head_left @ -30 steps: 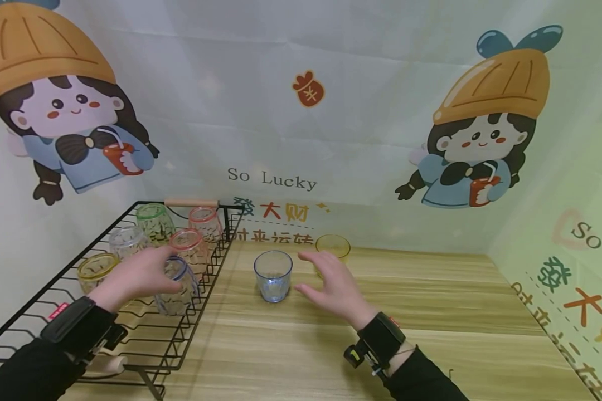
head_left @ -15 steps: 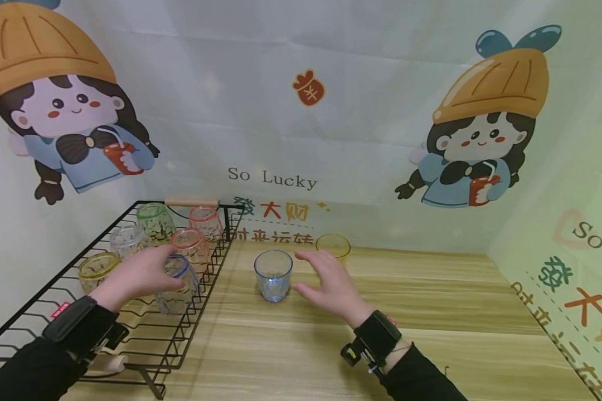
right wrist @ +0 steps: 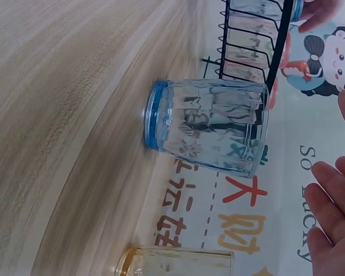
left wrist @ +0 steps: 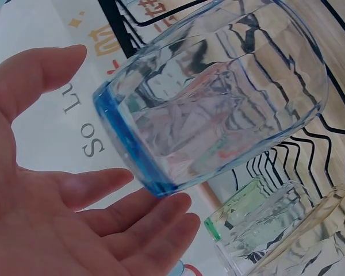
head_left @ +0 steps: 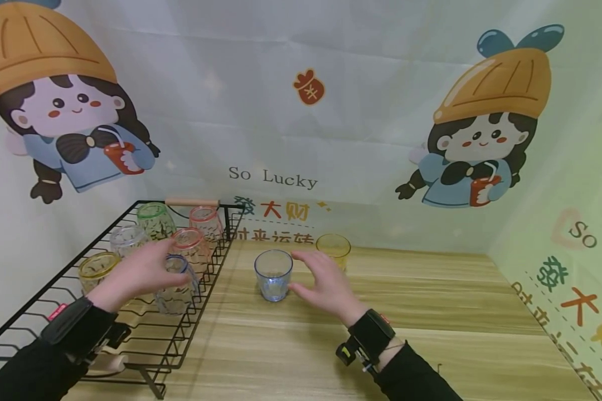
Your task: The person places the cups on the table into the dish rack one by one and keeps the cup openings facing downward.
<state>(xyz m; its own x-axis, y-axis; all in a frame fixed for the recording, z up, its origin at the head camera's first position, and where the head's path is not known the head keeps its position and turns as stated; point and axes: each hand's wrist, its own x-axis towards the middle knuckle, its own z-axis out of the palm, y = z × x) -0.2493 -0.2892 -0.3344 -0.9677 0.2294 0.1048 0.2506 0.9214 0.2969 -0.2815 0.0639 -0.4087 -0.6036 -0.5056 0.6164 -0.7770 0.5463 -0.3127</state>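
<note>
My left hand (head_left: 142, 273) hovers over the black wire rack (head_left: 195, 328), thumb and fingers spread beside an upside-down blue-based glass (head_left: 178, 295). In the left wrist view this glass (left wrist: 218, 109) has its thick blue base towards the palm; whether a fingertip touches it, I cannot tell. On the wooden table, an upright blue glass (head_left: 273, 281) stands to the right of the rack. My right hand (head_left: 328, 284) is at its right side, thumb and fingers apart. The right wrist view has the fingers (right wrist: 333, 201) clear of that glass (right wrist: 213, 126).
A yellow glass (head_left: 333, 245) stands upright behind my right hand. Other overturned glasses share the rack: a green one (head_left: 155, 223), a clear one (head_left: 127, 239), a yellow one (head_left: 97, 270) and two pink ones (head_left: 193, 250). A printed cloth (head_left: 361, 167) hangs behind the table.
My right hand has shifted slightly left, closer to the upright blue glass. The left hand has edged a little right over the overturned glass. The glasses have stayed in place.
</note>
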